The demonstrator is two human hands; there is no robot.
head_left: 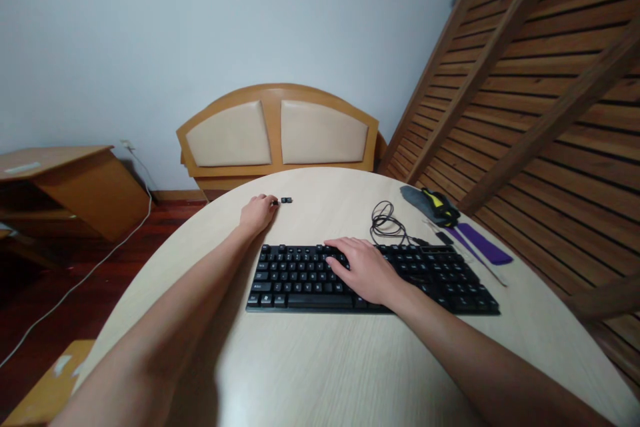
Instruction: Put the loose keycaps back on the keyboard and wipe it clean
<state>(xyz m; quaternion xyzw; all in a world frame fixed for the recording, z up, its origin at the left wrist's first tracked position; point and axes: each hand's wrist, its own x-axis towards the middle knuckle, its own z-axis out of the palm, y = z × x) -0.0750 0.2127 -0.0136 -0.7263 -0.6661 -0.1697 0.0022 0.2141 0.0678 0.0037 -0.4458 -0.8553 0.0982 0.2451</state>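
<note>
A black keyboard [310, 278] lies on the pale round table, its long side towards me. My right hand [367, 268] rests on the middle of it, palm down with the fingers stretched out over the upper rows. Beyond the keyboard's left end, my left hand [257, 213] is low over the tabletop. Its fingers are closed around a small black keycap [275, 203], partly hidden by the fingertips. Just right of those fingertips sit a few more loose black keycaps [286, 200] in a short row.
Behind the keyboard lies a coiled black cable [387, 221]. At the right are a grey, black and yellow item [434, 205], a purple strip [483, 244] and a thin rod [493, 273]. A padded wooden headboard [275, 133] and a slatted wooden frame [525, 93] stand past the table.
</note>
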